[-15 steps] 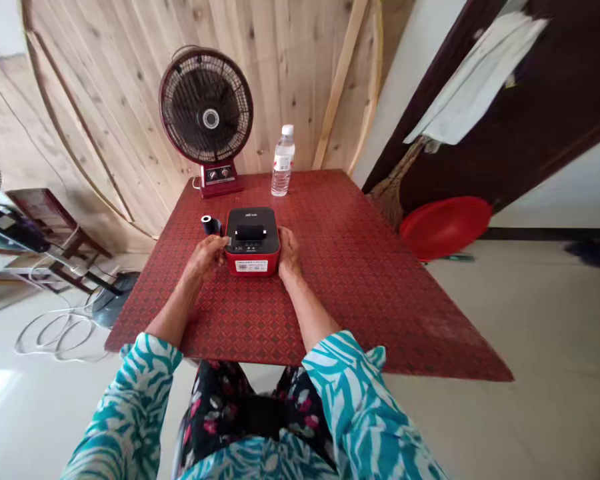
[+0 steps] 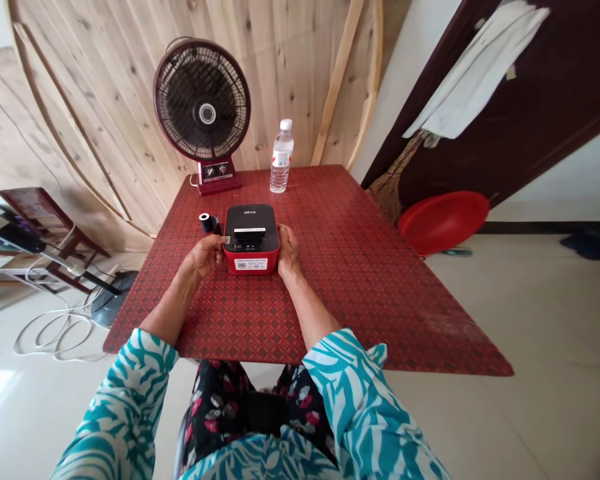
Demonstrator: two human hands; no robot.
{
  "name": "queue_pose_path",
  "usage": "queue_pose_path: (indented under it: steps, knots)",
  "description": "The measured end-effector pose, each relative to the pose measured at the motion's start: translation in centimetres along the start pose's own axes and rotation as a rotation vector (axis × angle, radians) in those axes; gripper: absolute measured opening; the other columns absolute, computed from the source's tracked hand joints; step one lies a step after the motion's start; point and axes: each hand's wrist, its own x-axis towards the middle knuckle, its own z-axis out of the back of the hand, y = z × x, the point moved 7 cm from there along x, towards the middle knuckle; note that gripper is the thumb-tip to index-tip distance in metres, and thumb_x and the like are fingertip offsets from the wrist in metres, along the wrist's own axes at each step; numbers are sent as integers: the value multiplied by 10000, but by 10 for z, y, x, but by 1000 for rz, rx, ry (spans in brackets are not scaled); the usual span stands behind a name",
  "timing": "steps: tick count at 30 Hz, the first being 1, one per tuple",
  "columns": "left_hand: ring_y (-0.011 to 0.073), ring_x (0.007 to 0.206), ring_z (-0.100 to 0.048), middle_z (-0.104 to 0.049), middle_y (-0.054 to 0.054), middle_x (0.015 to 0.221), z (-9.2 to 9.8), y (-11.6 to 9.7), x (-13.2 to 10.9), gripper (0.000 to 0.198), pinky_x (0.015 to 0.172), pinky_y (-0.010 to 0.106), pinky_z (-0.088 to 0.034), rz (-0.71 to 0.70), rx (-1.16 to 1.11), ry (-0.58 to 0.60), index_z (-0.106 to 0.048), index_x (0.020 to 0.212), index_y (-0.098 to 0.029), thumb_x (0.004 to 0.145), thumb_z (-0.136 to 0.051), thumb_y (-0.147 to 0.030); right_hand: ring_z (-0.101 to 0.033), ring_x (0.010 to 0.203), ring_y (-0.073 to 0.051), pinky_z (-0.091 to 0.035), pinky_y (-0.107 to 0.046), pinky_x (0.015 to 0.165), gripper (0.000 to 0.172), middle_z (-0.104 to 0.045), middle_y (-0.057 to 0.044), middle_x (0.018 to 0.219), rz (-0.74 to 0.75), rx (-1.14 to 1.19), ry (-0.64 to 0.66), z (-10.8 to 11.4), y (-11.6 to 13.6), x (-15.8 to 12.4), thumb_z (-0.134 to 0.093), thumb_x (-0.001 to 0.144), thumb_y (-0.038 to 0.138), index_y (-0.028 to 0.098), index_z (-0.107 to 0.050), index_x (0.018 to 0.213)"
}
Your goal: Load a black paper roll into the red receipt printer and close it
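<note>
A small red box-shaped printer (image 2: 251,243) with a black top and a white label on its near side sits on the table. A raised black piece (image 2: 250,235) with a white strip along its far edge stands in the middle of its top. My left hand (image 2: 206,255) pinches the printer's near left corner with thumb and forefinger, beside a small grey patch. My right hand (image 2: 289,252) lies curled against its right side, the fingers partly hidden. A dark paper roll (image 2: 209,223) with a white core end stands just left of the printer.
At the back of the red patterned table (image 2: 370,280) stand a dark red fan (image 2: 205,113) and a water bottle (image 2: 282,160). A wooden wall is behind them. On the floor are coiled cables (image 2: 63,333) at left, and a red basin (image 2: 445,223) and broom (image 2: 393,183) at right.
The middle of the printer's top looks different: a dark rounded piece with white ends showed there before, and a flatter piece with a white strip shows now. Both hands stay in place.
</note>
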Motion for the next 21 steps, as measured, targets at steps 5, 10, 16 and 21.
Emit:
queue_pose_path:
  steps: [5,10,16,21]
  knots:
    - [35,311,-380,-464,-65,416,1,2,2,150,335,156,-289,-9,0,-11,-470,544,-161,585,-614,-155,-658,993,-201,-477,-362,924,399,-749,-43,1019,13,-23,-8,1,2,-2,-471,853,521,218,-698,978]
    - [38,319,-404,-485,-82,442,3,1,3,206,344,152,-304,-59,-33,-11,-460,593,-173,560,-663,-157,-653,1012,-197,-471,-358,944,388,-749,-39,1040,26,-29,10,1,5,-4,-470,859,509,226,-699,992]
    - [49,324,-410,-469,-77,434,5,-1,2,222,347,169,-301,-140,41,-27,-464,597,-181,575,-680,-227,-649,1020,-198,-469,-362,958,388,-745,-40,1044,47,-25,9,0,3,-1,-463,858,510,226,-699,977]
    - [58,362,-427,-521,-58,495,10,-23,1,275,380,191,-320,-357,176,-8,-526,651,-181,623,-735,-357,-650,1030,-209,-469,-380,975,400,-743,-50,1068,23,-21,16,-1,3,-1,-463,844,520,227,-695,987]
